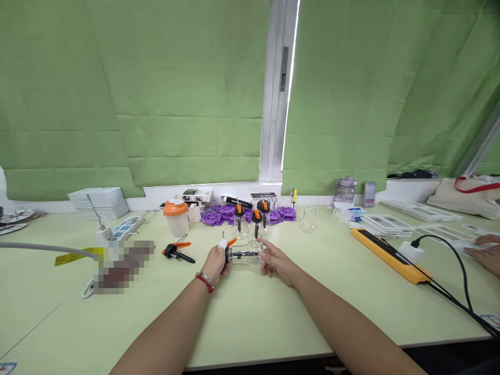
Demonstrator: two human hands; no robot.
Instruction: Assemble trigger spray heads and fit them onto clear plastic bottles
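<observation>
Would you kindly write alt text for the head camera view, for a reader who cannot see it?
Two bare hands hold a clear cup lying sideways over a pale green table: the left hand at its orange-and-black end, the right hand at the open end. Behind stand similar cups, purple discs and green blinds.

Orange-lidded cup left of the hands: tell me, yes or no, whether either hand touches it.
No. The orange-lidded cup stands apart; left hand and right hand hold a clear bottle.

a small clear bottle [246,256] lies on its side, held just above the pale green bench [250,312]. its black and orange pump top [227,250] points left, with a thin tube inside.
</observation>
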